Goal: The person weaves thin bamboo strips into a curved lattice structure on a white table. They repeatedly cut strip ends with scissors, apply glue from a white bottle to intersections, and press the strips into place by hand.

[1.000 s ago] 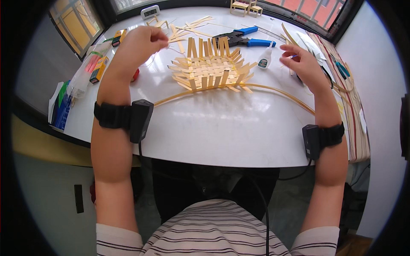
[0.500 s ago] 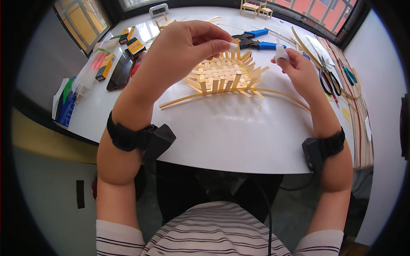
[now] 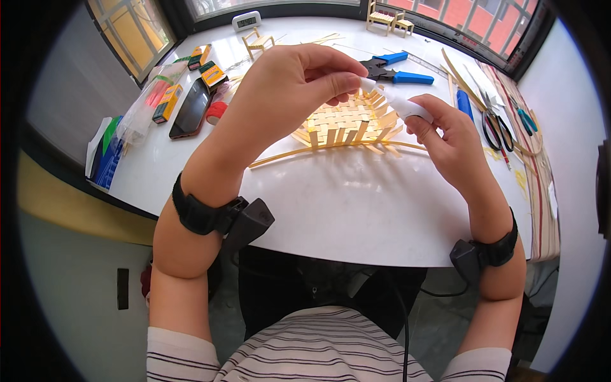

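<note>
My left hand [image 3: 312, 76] pinches a small white cap [image 3: 367, 84] between thumb and forefinger. In my right hand [image 3: 449, 134] is a small white squeeze bottle [image 3: 407, 108], its nozzle tilted up toward the cap. Whether cap and nozzle touch I cannot tell. Below and behind both hands, a half-formed woven basket [image 3: 337, 118] of pale flat strips sits on the table, its loose strip ends sticking up around the base. A long thin strip [image 3: 286, 155] runs along its near side. My left hand hides part of the basket's far left.
Blue-handled pliers [image 3: 407, 77] lie behind the basket. Scissors [image 3: 498, 130] and smaller green-handled pliers [image 3: 527, 121] are at the right. A phone [image 3: 189, 111], red tape [image 3: 216, 113] and yellow boxes [image 3: 167, 104] lie left. Miniature chairs [image 3: 259, 42] and a digital clock [image 3: 246, 21] stand at the back.
My right hand has brought the bottle left, close to the cap in my left hand. The whole view has shifted slightly, with the table sitting a little lower and farther right.
</note>
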`<state>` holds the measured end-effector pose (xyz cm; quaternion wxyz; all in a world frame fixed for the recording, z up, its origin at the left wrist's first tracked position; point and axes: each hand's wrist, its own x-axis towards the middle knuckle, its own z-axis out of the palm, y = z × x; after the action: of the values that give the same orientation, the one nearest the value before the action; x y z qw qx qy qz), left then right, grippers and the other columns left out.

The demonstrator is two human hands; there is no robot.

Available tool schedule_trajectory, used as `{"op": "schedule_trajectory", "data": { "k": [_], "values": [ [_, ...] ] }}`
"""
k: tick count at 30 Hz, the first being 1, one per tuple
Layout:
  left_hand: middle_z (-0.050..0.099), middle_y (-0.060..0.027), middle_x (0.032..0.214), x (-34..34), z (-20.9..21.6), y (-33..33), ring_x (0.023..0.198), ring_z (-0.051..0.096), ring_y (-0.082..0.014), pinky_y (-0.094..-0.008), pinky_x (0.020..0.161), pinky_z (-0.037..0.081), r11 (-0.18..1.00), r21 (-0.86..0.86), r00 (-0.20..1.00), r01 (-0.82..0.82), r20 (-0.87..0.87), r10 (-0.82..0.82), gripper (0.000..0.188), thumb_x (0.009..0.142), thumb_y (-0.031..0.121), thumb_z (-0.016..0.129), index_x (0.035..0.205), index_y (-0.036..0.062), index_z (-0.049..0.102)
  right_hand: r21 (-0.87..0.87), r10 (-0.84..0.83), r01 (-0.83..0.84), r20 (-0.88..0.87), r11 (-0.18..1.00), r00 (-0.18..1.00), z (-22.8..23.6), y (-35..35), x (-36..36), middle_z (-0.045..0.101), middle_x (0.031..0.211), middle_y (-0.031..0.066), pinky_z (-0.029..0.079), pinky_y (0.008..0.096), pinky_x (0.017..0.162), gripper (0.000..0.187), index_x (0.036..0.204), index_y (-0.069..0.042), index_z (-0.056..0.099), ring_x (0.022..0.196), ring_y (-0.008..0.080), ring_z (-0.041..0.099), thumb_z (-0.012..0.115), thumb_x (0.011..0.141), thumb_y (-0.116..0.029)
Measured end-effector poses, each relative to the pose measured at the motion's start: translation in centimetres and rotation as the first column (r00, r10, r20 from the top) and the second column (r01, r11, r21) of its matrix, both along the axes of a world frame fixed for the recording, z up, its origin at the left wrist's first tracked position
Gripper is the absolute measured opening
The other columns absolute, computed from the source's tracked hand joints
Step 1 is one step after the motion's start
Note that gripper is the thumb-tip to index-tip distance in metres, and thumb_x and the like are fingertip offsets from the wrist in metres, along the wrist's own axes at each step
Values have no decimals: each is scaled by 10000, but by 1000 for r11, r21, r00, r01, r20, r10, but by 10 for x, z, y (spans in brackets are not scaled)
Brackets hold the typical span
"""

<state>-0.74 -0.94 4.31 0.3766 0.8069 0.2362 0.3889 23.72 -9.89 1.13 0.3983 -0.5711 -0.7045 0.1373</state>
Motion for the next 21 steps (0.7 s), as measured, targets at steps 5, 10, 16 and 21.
{"op": "schedule_trajectory", "data": {
  "k": [5, 10, 16, 21],
  "values": [
    [748, -58, 918, 1, -4, -5, 810, 696, -94, -220, 754, 569, 998, 44, 998, 45, -39, -43, 193, 933, 92, 732, 1087, -24, 746, 38, 26, -26, 6, 999, 1000, 1, -6, -14, 633, 716, 129, 450, 320, 589, 228, 1112, 8, 671, 602, 177, 552, 678, 945, -147],
    [754, -73, 907, 5, -6, -11, 792, 706, -124, -244, 730, 567, 942, 335, 999, 11, -49, 6, 150, 880, 51, 766, 1024, 10, 766, 16, -20, 18, 178, 1000, 984, 8, -14, -20, 678, 837, 49, 470, 259, 689, 181, 1115, 16, 656, 737, 100, 585, 638, 965, -83],
    [748, -90, 885, 5, 0, -10, 769, 715, -168, -268, 720, 570, 832, 553, 997, 46, -71, -7, 134, 841, 59, 789, 970, 30, 771, -203, 66, -95, -149, 975, 987, 10, -18, -21, 664, 746, 90, 435, 294, 594, 204, 1099, 10, 665, 623, 131, 547, 654, 938, -116],
    [755, -73, 915, 6, -2, -10, 788, 716, -145, -263, 748, 575, 886, 460, 996, 66, -82, -32, 169, 843, 87, 797, 1000, 32, 767, -240, 73, -117, -185, 964, 980, 13, -17, -22, 632, 721, 33, 400, 268, 586, 187, 1049, 5, 689, 625, 81, 495, 679, 918, -129]
  ]
}}
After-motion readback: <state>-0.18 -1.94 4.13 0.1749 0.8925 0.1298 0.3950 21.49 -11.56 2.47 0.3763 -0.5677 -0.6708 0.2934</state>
